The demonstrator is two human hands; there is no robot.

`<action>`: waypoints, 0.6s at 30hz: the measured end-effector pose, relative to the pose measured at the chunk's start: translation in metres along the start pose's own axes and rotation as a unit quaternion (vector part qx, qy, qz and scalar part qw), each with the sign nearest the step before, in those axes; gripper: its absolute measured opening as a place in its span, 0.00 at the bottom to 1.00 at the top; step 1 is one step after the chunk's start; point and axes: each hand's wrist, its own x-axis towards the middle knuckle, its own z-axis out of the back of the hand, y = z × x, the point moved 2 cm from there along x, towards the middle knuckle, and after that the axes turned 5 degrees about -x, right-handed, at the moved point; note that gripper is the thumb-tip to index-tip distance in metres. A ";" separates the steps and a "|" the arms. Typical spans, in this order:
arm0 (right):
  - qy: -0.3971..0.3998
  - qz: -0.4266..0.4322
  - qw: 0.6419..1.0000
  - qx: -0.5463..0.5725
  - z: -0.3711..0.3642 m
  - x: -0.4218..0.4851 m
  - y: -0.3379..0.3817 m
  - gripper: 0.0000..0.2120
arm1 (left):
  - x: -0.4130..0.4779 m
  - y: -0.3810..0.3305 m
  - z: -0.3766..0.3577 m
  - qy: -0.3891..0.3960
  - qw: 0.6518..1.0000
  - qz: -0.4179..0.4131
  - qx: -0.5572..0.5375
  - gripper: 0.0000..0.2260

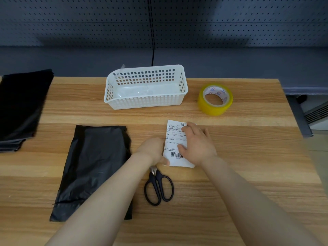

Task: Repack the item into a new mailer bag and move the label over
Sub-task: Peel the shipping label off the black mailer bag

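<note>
**A packing bench in a stockroom or shop back area**

The setting reads as a parcel-packing station. A wood-grain worktable [230, 157] stands against grey perforated metal shelving panels [88, 23], the kind used for retail or warehouse racks. Packing supplies lie spread on the table: a stack of black mailer bags [19, 107] at the left edge, a roll of yellowish packing tape [215, 99], black-handled scissors [158, 187], a white plastic basket [145, 102], and a printed shipping label [174, 141] with barcodes.
</note>
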 end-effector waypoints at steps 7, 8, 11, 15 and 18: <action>0.011 -0.016 1.000 -0.021 0.002 0.000 0.011 0.29 | -0.005 0.006 -0.004 -0.033 0.999 -0.037 0.011 0.20; 0.010 -0.016 1.000 -0.024 0.000 -0.002 0.014 0.28 | -0.005 0.007 -0.006 -0.037 0.998 -0.040 0.011 0.22; 0.010 0.003 1.000 -0.024 -0.004 -0.012 0.027 0.28 | -0.008 0.010 -0.010 -0.048 0.997 -0.061 0.016 0.24; 0.014 0.019 1.000 0.002 -0.008 -0.022 0.044 0.26 | -0.013 0.015 -0.016 -0.073 0.993 -0.086 0.024 0.21; 0.007 0.025 0.999 0.024 -0.007 -0.028 0.054 0.25 | -0.018 0.022 -0.018 -0.082 0.991 -0.104 0.020 0.14</action>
